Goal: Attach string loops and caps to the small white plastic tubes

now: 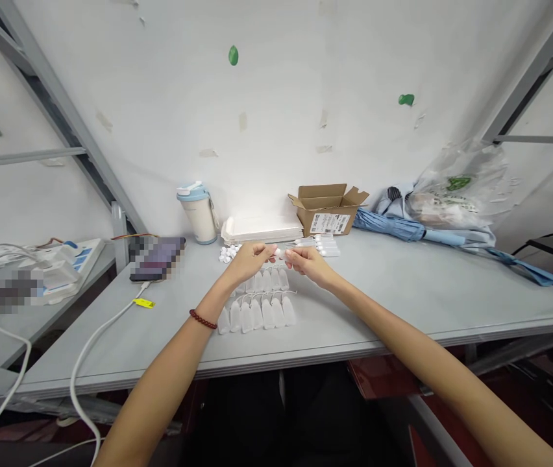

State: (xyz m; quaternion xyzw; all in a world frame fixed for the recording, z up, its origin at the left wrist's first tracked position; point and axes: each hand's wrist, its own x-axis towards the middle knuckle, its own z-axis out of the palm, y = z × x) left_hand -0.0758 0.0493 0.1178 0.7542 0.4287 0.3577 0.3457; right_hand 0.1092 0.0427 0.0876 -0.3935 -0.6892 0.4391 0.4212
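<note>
In front of me, above the table, my left hand (252, 259) and my right hand (308, 263) meet with fingertips pinched together. Between them is a small white piece (280, 253), perhaps a cap; most of it is hidden by the fingers. Below the hands lie two rows of small translucent white bottles (257, 314), with thin curved tips or tubes at their far ends. Beside my left hand is a pile of small white caps (228, 253). Several slim translucent pieces with white ends (328, 245) lie just beyond my right hand.
At the back stand a cup with a blue lid (199, 211), a stack of white trays (261, 229) and an open cardboard box (330, 211). A folded blue umbrella (393, 227) and a plastic bag (456, 194) lie right. A phone (157, 258) with a white cable (111, 327) lies left.
</note>
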